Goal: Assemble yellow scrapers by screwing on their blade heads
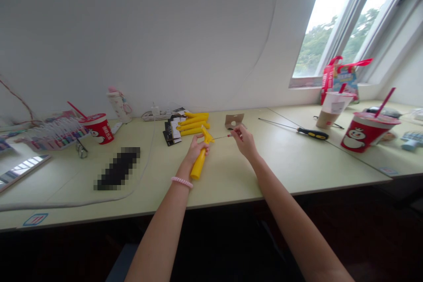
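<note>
My left hand [197,149] is closed around a yellow plastic T-shaped handle [198,168], whose top end sticks out past my fingers. My right hand [245,141] pinches a thin metal pin with a red end [222,137]. The pin's tip points left and reaches the top of the yellow handle, though the exact contact is hard to tell. Just behind my hands lies a pile of several similar yellow handles [193,123], beside a stack of black and white cards [172,131]. A small brown cardboard piece [234,121] stands behind my right hand.
A long screwdriver with a black and yellow grip [312,133] lies on the pale green desk [284,165] to the right. Red paper cups with straws [365,133] [98,128], a plastic drink cup [331,111], a power strip [155,116] and a pixelated black object [117,168] also stand about.
</note>
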The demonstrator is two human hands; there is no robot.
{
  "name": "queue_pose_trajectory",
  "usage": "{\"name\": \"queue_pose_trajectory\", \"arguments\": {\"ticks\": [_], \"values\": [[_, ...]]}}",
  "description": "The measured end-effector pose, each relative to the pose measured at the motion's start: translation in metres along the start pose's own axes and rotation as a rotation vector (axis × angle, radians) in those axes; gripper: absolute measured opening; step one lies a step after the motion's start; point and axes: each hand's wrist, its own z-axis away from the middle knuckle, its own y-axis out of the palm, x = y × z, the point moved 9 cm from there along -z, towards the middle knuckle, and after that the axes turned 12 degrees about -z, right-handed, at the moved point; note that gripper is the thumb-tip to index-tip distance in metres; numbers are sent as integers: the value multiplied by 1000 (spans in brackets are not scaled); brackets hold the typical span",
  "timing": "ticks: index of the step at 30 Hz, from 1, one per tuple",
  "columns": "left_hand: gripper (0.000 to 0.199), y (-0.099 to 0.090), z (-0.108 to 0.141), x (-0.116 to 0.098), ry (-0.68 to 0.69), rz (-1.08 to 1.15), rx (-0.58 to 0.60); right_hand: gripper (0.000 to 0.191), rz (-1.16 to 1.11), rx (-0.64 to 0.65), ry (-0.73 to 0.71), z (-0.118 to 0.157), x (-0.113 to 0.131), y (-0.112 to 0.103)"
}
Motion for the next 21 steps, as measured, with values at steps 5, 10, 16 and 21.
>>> {"name": "queue_pose_trajectory", "arguments": {"ticks": [5, 10, 16, 21], "values": [[53, 0, -1, 3, 4, 10, 33, 28, 116, 11, 122, 3, -12, -2], [53, -3, -1, 2, -3, 22, 9, 20, -30, 68, 91, 1, -12, 5], [52, -1, 0, 5, -38, 24, 23, 31, 28, 48, 130, 2, -16, 2], [54, -4, -1, 4, -29, 61, 4, 25, -7, 131, 150, 4, -20, 10]]}}
